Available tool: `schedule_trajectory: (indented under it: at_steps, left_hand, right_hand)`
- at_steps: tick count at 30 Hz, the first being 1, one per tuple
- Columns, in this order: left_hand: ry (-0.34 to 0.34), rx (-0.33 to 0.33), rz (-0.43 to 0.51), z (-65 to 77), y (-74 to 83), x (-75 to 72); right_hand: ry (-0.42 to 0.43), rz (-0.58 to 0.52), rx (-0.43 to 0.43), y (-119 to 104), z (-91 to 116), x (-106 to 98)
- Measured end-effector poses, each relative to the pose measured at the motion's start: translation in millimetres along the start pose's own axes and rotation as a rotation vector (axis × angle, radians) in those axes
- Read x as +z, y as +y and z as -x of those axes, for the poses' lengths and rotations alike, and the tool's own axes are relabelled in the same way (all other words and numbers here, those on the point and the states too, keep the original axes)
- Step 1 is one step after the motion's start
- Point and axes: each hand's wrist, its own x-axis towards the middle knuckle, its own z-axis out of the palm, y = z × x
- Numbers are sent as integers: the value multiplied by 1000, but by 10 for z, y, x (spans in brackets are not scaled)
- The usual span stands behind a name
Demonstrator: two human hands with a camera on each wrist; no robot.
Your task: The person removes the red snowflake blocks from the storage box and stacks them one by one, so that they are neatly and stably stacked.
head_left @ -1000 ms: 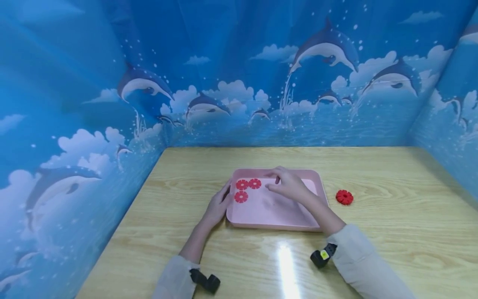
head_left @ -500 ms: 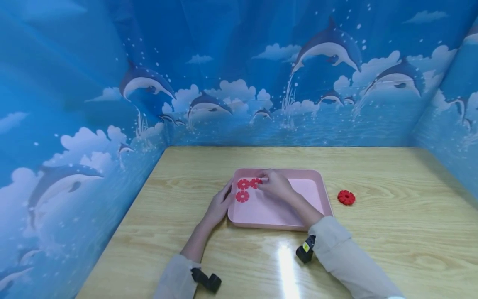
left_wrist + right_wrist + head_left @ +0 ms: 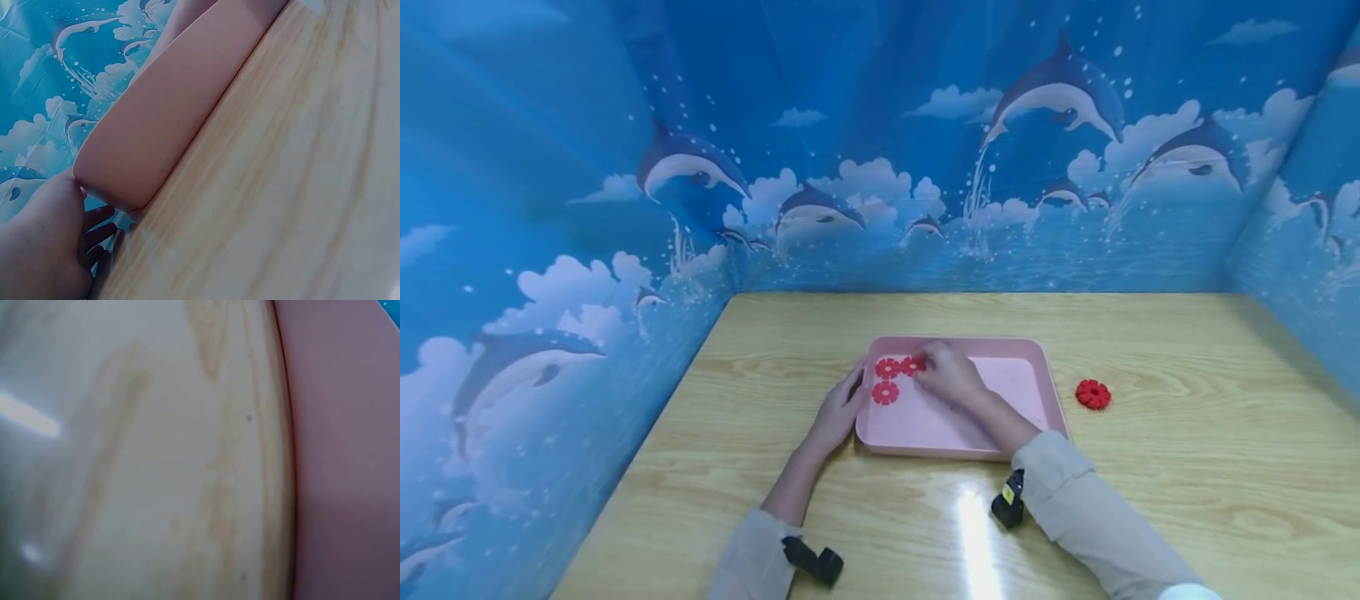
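Note:
A pink tray [image 3: 925,427] lies on the table, and its outer wall [image 3: 156,119] fills the middle of the left wrist view. My left hand [image 3: 837,417] holds the tray's left side, thumb by the rim and fingers at the outer wall. Inside, at the upper left, sit red notched plastic discs: one disc [image 3: 887,368] in the corner and another disc [image 3: 884,392] below it. My right hand [image 3: 953,375] reaches over the tray and pinches a third disc [image 3: 910,366] beside the corner one, partly hidden by the fingertips. The right wrist view shows no fingers.
Another red notched disc [image 3: 1093,394], apparently thicker or stacked, lies on the wooden table [image 3: 1180,467] right of the tray. A blue dolphin-print curtain [image 3: 880,192] stands behind the table and along both sides.
My right hand has moved left across the tray from bare tray floor to the upper-row disc, closing its fingers there. My left hand has stayed at the tray's side.

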Motion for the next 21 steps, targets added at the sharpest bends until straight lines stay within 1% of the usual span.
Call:
schedule_trajectory:
  at_steps: [6,14,21]
  left_hand:
    - [12,-2,-17,-14,-18,2]
    - [13,1,-18,-11,-20,-3]
    - [12,-12,-23,-5,-3,8]
  right_hand:
    - [0,22,-10,17,-2,31]
    - [18,90,-25,7,6,50]
    - [23,68,-23,0,25,21]
